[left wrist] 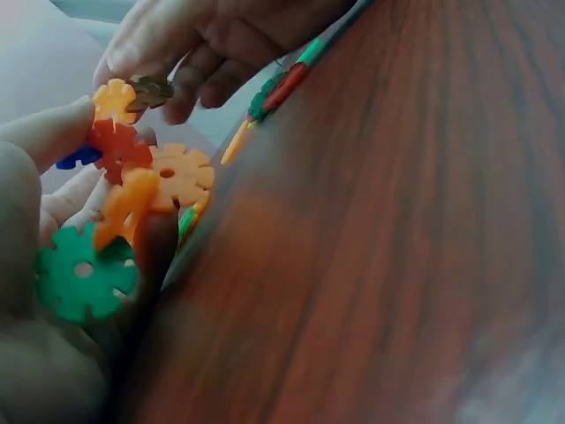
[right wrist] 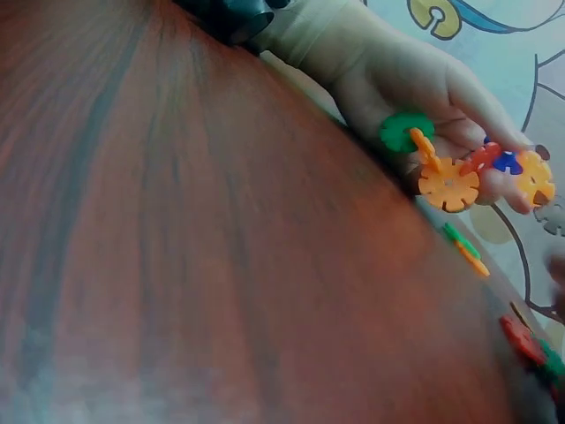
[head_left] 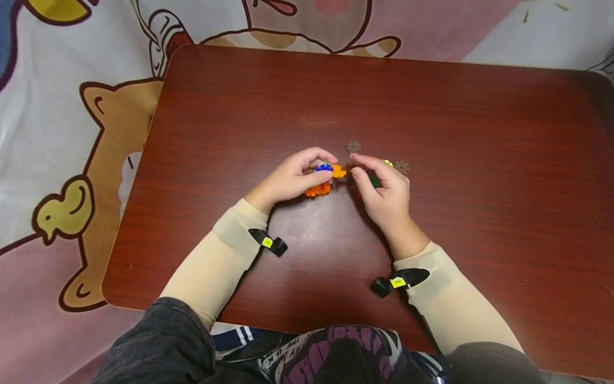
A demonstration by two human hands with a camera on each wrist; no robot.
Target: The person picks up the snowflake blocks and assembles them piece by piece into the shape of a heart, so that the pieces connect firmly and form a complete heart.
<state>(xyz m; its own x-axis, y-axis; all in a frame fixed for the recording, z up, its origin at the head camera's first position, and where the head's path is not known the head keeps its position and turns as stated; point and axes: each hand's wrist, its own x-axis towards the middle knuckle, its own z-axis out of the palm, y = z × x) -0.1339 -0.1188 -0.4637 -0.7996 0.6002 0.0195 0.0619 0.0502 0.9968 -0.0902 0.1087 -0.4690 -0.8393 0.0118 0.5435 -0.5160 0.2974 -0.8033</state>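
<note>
Left hand (head_left: 293, 177): pinching | right hand (head_left: 387, 196): loosely curved | forearms (head_left: 208, 264): angled inward (hands close together)

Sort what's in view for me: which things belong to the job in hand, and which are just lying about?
In the job:
linked discs
left hand, holding them
right hand, close by

Apparently just lying about, perhaps spares:
far brown disc
right-hand brown disc

The right fingers (head_left: 379, 164) partly hide a green piece (head_left: 375, 182).
</note>
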